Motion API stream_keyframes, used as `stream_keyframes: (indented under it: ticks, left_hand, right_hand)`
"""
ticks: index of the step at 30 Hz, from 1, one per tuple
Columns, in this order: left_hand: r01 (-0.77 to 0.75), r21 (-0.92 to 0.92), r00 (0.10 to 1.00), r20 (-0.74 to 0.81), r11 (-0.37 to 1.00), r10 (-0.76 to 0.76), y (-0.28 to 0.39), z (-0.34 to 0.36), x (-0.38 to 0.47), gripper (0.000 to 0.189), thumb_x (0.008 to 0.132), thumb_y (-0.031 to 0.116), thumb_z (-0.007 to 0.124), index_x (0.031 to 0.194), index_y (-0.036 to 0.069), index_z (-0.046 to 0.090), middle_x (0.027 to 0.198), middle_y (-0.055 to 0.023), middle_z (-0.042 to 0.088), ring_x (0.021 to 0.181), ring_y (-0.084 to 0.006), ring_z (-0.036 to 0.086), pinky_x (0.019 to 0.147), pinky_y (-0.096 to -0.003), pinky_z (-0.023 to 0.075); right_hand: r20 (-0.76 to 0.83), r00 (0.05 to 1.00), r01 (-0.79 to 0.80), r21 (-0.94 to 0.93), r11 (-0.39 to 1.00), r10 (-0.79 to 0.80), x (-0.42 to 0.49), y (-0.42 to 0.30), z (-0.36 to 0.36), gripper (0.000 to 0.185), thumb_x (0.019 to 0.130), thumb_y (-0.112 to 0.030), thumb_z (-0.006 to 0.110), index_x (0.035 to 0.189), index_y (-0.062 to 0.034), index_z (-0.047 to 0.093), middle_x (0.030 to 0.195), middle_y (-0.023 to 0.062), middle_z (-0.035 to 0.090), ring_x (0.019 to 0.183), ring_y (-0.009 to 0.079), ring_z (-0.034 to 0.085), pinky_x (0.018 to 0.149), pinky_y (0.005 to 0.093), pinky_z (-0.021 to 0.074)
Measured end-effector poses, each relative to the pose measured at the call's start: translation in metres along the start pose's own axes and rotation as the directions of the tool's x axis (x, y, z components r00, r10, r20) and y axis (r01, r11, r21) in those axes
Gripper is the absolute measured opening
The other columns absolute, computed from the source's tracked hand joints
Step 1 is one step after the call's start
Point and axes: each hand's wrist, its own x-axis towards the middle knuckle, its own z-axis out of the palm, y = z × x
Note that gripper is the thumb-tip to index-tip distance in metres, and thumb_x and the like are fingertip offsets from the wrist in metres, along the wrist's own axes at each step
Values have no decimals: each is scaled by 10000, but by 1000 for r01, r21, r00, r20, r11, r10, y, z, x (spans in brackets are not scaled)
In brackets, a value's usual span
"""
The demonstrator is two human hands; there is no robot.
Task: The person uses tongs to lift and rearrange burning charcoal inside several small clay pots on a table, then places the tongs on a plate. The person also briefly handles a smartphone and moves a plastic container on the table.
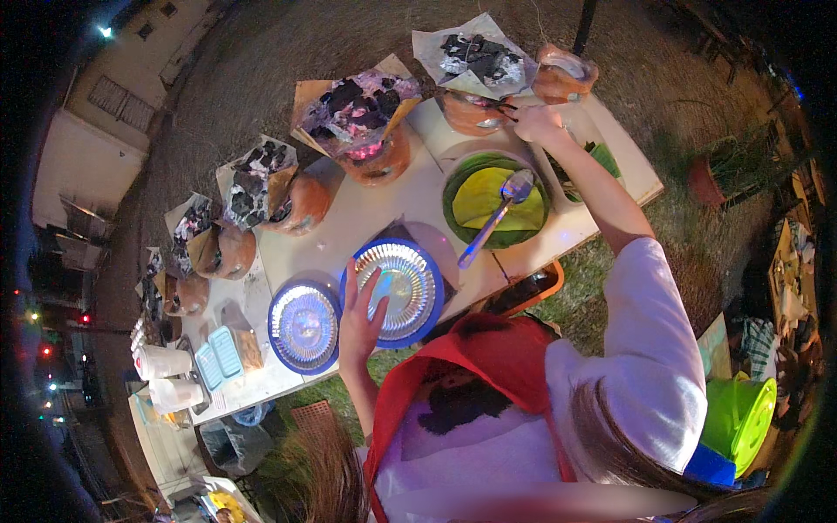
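Note:
My right hand (539, 124) is closed around dark thin tongs (507, 106), whose tips are at the front of a clay stove (474, 112). Charcoal lies above that stove on a foil-lined tray (482, 55). With fingers spread, my left hand (361, 314) rests on or just over a ribbed clear plastic lid (409, 287) on a blue-rimmed container. A similar blue-rimmed container (305, 327) stands left of it. Between my hands sits a round dish lined with green leaf (458, 186), holding something yellow-green (480, 196). A metal ladle (490, 229) lies across it.
More clay stoves (376, 160) line the table's (356, 212) far edge, topped with charcoal (359, 101), some glowing. A tray with cut leaves (605, 160) is at right. White tubs (163, 361) and a light-blue foam box (219, 358) stand left. A green bucket (742, 421) is behind me.

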Motion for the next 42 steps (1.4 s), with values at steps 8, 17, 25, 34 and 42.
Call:
stream_keyframes:
  ticks: [8,17,25,34,42]
  left_hand:
    - [-19,17,999,36,1000,18,3,5,5,478,892,143,628,1357,155,516,1569,-165,198,1413,-358,279,1092,-424,351]
    - [-70,-18,998,5,997,70,26,2,30,491,891,134,631,1365,129,504,1529,-167,308,1369,-352,368,1075,-410,372]
    - [-484,-218,873,-178,847,453,121,-17,215,652,915,222,642,1451,12,333,1495,-179,371,1387,-273,357,1128,-375,276]
    - [-19,-604,1000,-3,797,21,240,23,518,1032,804,562,677,1494,-7,163,1497,-252,306,1397,-380,292,1134,-516,214]
    - [152,-987,984,156,-49,-85,212,49,678,307,896,292,616,1085,64,533,981,-118,633,939,-303,618,961,-535,362]
  right_hand:
    - [51,997,50,252,967,-65,11,3,19,533,860,-249,492,1363,-426,484,1211,88,635,1080,295,623,870,436,512]
    - [-25,998,57,140,988,-54,3,19,15,491,833,-223,496,1284,-401,578,1120,131,671,1038,330,641,897,424,512]
    - [1,997,-75,410,909,81,-34,41,35,595,778,-205,509,1312,-467,520,1039,195,671,924,372,662,829,445,525]
    - [50,996,-63,979,195,69,-152,64,63,765,694,-10,607,1407,-256,481,1202,99,655,1021,150,591,957,265,414]
    - [214,976,-202,957,-208,36,-232,86,40,801,682,115,629,1433,-95,447,1356,43,541,1126,134,517,980,253,366]
